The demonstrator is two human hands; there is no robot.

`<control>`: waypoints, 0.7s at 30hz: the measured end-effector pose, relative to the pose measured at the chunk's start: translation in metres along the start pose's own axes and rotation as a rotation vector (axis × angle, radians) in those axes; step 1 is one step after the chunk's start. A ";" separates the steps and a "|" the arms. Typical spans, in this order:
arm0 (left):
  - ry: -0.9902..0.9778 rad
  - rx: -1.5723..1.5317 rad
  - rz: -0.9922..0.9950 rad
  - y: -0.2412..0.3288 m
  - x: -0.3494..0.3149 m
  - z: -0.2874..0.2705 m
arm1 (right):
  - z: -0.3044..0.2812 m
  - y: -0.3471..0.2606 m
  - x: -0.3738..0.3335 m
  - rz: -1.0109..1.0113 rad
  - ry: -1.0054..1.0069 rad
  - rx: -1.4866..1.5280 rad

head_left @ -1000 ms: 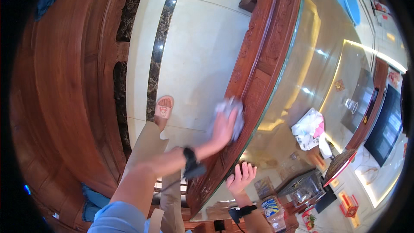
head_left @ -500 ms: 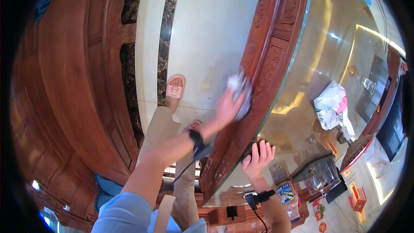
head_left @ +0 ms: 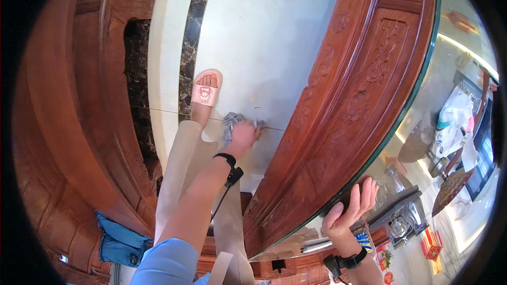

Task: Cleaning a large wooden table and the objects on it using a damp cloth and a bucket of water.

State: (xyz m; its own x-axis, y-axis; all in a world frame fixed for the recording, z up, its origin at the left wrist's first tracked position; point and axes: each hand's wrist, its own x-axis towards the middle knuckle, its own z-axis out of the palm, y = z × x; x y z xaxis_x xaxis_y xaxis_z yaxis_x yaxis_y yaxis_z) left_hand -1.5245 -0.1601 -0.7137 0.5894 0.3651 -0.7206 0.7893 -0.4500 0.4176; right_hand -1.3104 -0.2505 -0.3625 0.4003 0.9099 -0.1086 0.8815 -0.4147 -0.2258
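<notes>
A crumpled grey cloth [head_left: 233, 122] is bunched in my left hand [head_left: 245, 134], whose fingers are closed on it. It is low over the pale floor tiles, beside the pink slipper [head_left: 206, 88] on my foot; whether it touches the floor I cannot tell. My right hand [head_left: 351, 208] leans on the rim of the glass-topped wooden table [head_left: 369, 82]. Its fingers lie stretched over the glass, with the thumb apart at the edge, and nothing is held in it.
To my left runs a wooden bench [head_left: 79, 100] with a blue cushion [head_left: 120, 240] near its lower end. On the table stand a white plastic bag [head_left: 453, 119], a dark tray [head_left: 393, 216] with glassware and a red box [head_left: 431, 243].
My left hand has brought the cloth away from the table's carved side, leftward and down toward my foot. The view has shifted, so the table's side fills more of it. My right hand stays at the rim.
</notes>
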 end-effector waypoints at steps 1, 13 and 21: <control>-0.007 -0.010 0.004 0.001 0.012 0.002 | 0.001 0.001 -0.003 0.022 0.015 0.004; 0.214 0.180 0.270 -0.015 0.072 0.016 | -0.001 -0.003 -0.001 0.023 0.075 0.033; 0.005 -0.455 0.004 -0.021 -0.033 -0.101 | -0.002 -0.014 0.014 0.113 0.132 0.069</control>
State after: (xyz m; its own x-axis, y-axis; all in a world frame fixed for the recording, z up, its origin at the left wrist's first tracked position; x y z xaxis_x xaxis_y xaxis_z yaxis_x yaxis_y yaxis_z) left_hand -1.5433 -0.0799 -0.6429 0.5922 0.3687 -0.7164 0.7818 -0.0476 0.6218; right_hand -1.3171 -0.2319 -0.3591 0.5294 0.8483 -0.0098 0.8115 -0.5097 -0.2858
